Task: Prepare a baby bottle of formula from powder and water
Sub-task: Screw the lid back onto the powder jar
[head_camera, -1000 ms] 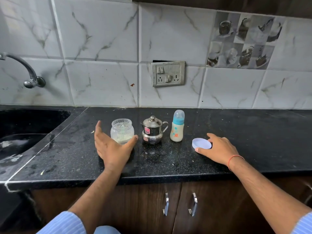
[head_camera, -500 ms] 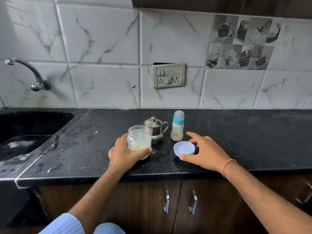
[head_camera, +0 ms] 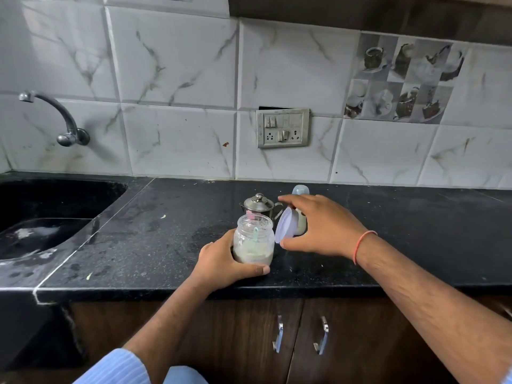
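The left hand (head_camera: 221, 266) is wrapped round the lower body of a clear glass jar of pale powder (head_camera: 253, 239), thumb across the front near the base, at the front part of the black speckled stone worktop (head_camera: 155, 239). The jar mouth is uncovered, and a green-handled scoop (head_camera: 255, 236) shows through the glass, standing in the powder. No label is readable on the jar.

The right hand (head_camera: 322, 227) pinches a pale lilac round plastic lid (head_camera: 284, 227) between thumb and fingers. The lid is tilted on edge, its hollow side facing the jar, just beside the jar's rim and apart from it.

Behind the lid stands the baby bottle with a blue cap (head_camera: 300, 217), largely hidden by the right hand; its print cannot be read. Left of the bottle, behind the jar, sits a small lidded stainless-steel pot (head_camera: 259, 205) with a handle; a small red sticker shows on its body, lettering too small to make out.

An orange thread band (head_camera: 361, 243) circles the right wrist. On the marbled wall tiles, a metal switch-and-socket plate (head_camera: 282, 128). At left, a dark sink (head_camera: 55, 200) beneath a curved metal tap (head_camera: 59, 117).
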Action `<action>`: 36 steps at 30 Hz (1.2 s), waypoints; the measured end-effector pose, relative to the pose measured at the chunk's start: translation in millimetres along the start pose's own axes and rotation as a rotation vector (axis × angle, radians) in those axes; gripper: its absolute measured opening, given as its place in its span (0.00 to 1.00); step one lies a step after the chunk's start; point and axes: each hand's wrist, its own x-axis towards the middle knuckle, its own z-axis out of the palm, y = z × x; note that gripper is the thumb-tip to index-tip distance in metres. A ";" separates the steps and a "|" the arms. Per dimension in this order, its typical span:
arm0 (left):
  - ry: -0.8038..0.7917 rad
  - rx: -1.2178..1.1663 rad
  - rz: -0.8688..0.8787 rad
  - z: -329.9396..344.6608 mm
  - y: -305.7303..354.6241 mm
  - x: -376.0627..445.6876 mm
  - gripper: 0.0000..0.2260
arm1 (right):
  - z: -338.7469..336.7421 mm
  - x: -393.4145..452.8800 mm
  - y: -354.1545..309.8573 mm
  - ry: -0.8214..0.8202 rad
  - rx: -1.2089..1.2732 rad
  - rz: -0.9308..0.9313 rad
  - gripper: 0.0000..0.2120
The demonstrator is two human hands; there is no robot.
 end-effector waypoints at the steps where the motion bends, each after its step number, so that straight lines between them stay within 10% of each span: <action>1: -0.005 0.020 0.000 -0.2 -0.2 0.4 0.45 | -1.9 5.3 -2.6 -0.004 0.033 -0.009 0.44; 9: -0.022 0.086 0.015 1.8 -5.8 2.5 0.48 | -2.9 49.5 -10.3 -0.157 0.323 -0.077 0.39; 24: -0.032 0.148 0.070 5.2 -11.3 7.2 0.43 | -15.5 97.4 -34.0 -0.521 -0.033 -0.350 0.33; 36: -0.013 0.154 0.057 6.0 -11.0 6.9 0.42 | -11.0 89.7 -37.1 -0.454 -0.112 -0.281 0.33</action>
